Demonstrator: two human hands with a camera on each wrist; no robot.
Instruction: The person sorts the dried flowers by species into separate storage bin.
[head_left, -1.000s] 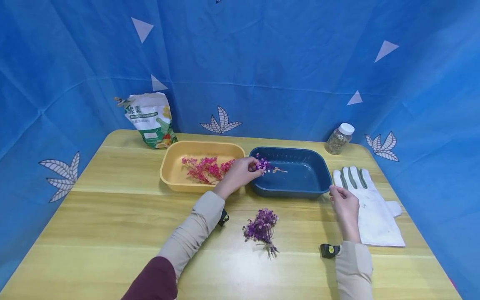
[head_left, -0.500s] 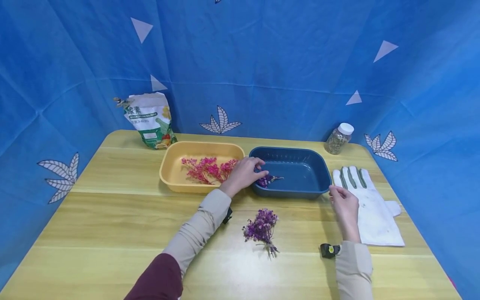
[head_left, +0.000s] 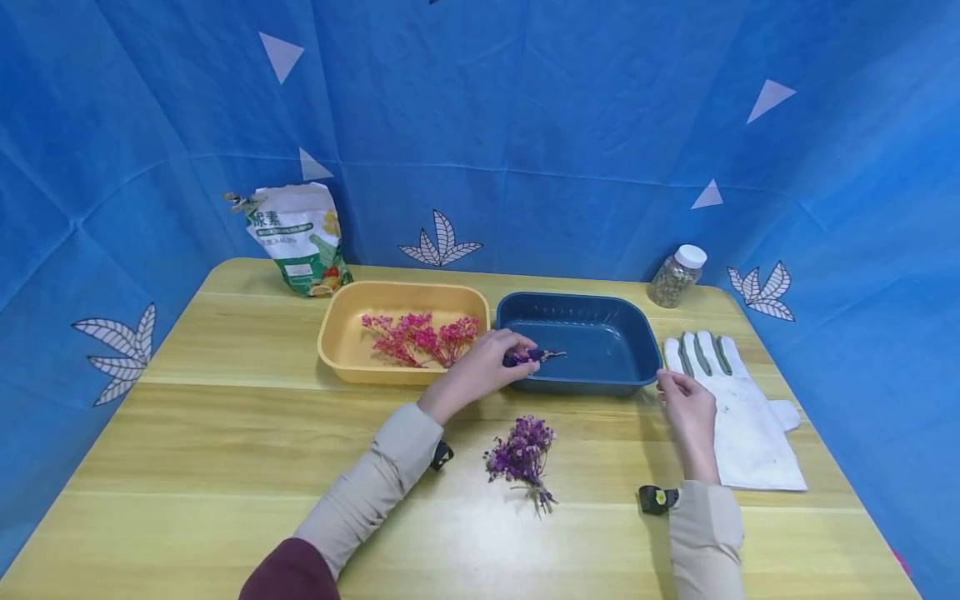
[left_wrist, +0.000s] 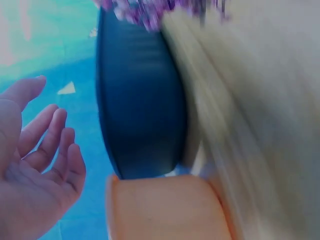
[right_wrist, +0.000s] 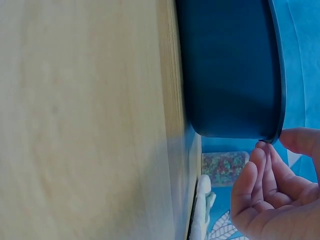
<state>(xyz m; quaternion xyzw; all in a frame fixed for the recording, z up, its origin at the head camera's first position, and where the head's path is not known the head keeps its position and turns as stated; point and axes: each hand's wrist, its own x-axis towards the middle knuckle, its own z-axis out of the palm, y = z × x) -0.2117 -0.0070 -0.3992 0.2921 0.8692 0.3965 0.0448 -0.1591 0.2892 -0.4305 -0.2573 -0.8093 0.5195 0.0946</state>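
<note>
My left hand is over the near-left edge of the dark blue basin. In the left wrist view its fingers are loosely bent, with thumb and fingertips apart and nothing between them. A purple dried-flower sprig lies inside the basin's left end, partly hidden by that hand. My right hand pinches the basin's near-right rim between thumb and fingertips, as the right wrist view shows. On the table before the basin lies a bunch of purple dried flowers.
A yellow basin with pink dried flowers stands left of the blue one. Behind it is a white-and-green bag. A white-capped jar and a white glove are at the right. Blue cloth surrounds the table.
My left hand has let go of the purple sprig, which came to rest in the blue basin's left end. The hand then drew slightly nearer the front. My right hand has stayed at the rim.
</note>
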